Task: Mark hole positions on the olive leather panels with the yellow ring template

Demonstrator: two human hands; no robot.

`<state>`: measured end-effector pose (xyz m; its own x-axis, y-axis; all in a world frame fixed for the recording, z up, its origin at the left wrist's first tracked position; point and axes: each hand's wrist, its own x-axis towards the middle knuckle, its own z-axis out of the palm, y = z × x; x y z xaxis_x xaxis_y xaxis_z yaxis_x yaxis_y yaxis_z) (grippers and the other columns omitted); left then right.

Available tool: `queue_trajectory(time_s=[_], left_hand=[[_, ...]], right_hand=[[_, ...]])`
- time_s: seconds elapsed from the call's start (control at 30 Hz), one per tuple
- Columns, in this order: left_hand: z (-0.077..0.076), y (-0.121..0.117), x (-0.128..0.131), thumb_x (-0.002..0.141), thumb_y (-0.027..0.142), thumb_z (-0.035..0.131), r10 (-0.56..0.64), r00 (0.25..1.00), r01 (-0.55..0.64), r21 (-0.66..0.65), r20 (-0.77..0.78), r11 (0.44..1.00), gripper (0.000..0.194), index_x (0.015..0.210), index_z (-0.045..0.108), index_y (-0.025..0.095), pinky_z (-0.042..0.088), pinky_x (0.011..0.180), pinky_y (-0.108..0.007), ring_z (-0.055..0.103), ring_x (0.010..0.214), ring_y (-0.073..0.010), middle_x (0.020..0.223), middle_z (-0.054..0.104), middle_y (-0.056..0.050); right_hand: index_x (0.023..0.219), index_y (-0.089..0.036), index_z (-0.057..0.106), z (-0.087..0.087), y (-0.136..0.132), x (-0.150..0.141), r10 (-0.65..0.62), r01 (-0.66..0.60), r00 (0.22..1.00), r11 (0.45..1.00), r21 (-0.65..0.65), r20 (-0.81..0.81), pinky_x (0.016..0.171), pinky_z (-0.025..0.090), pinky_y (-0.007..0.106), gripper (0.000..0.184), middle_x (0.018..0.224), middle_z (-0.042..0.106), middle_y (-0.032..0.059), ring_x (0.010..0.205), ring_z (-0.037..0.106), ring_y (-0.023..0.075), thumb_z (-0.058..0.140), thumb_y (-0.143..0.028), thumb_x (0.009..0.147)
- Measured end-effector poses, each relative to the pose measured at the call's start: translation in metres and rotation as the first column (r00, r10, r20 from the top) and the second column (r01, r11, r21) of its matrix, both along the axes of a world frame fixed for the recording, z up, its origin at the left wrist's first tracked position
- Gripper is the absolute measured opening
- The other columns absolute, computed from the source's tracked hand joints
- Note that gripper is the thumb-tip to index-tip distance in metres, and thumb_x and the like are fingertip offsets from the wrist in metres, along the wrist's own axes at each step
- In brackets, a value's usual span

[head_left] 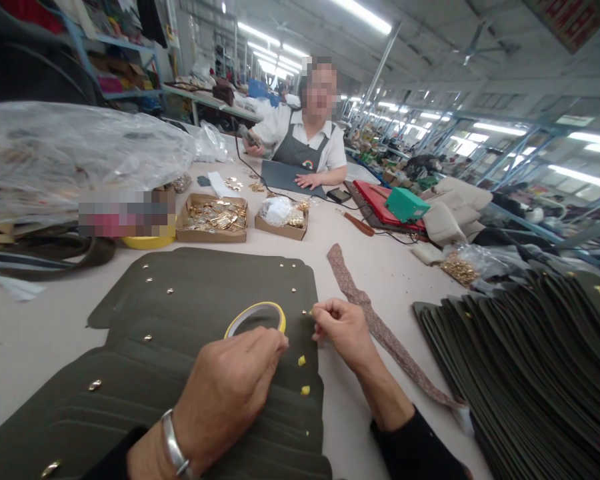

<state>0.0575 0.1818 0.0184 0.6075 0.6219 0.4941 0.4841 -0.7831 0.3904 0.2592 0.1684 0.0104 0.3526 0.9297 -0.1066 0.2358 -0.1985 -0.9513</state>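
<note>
A dark olive panel (220, 280), dotted with several shiny metal studs, lies flat before me. Over its middle, my left hand (230, 383) is closed on a roll of yellow tape (283, 319). My right hand (341, 327) pinches a small yellow bit of tape (311, 313) at the panel's right edge, close beside a stud (304, 313). Two more yellow tape pieces (302, 361) stick to the panel below that spot. The left fingertips are partly hidden behind the hand.
A stack of olive panels (520, 373) stands at right, near a brown speckled fabric strip (380, 327). Farther back are a cardboard box of metal parts (213, 235), a second box (283, 231) and a green box (406, 205). A person (305, 143) works across the table.
</note>
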Motion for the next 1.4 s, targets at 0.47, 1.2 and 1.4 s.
queue_trajectory(time_s=[0.47, 1.2, 1.4], left_hand=[[0.005, 0.006, 0.011, 0.090, 0.008, 0.039, 0.001, 0.859, -0.122, -0.203, -0.513, 0.972, 0.023, 0.090, 0.058, 0.022, 0.048, 0.065, -0.030, 0.060, 0.082, -0.0204, 0.088, 0.064, -0.004], [0.002, 0.009, 0.008, 0.094, 0.012, 0.035, -0.001, 0.834, -0.151, -0.231, -0.551, 0.961, 0.024, 0.093, 0.058, 0.019, 0.048, 0.076, -0.041, 0.058, 0.084, -0.0236, 0.092, 0.062, -0.006], [-0.003, 0.013, 0.006, 0.095, 0.015, 0.035, -0.016, 0.901, -0.083, -0.208, -0.434, 0.975, 0.023, 0.087, 0.056, 0.020, 0.048, 0.073, -0.038, 0.059, 0.080, -0.0219, 0.086, 0.062, -0.004]], right_hand=[[0.075, -0.013, 0.066, -0.011, 0.020, 0.010, 0.170, -0.137, 0.966, 0.976, -0.170, 0.193, 0.041, 0.042, 0.016, 0.013, 0.056, 0.058, -0.0028, 0.042, 0.052, 0.0068, 0.058, -0.022, 0.078], [0.085, -0.016, 0.069, -0.003, 0.014, 0.014, 0.295, -0.461, 0.541, 0.887, -0.016, 0.788, 0.071, 0.044, 0.024, 0.016, 0.081, 0.068, 0.0055, 0.074, 0.062, 0.0156, 0.054, -0.011, 0.082], [0.063, -0.018, 0.067, 0.004, 0.025, -0.003, 0.340, -0.264, 0.559, 0.938, -0.226, 0.757, 0.060, 0.036, 0.025, 0.021, 0.064, 0.068, 0.0028, 0.061, 0.058, 0.0147, 0.053, -0.012, 0.078]])
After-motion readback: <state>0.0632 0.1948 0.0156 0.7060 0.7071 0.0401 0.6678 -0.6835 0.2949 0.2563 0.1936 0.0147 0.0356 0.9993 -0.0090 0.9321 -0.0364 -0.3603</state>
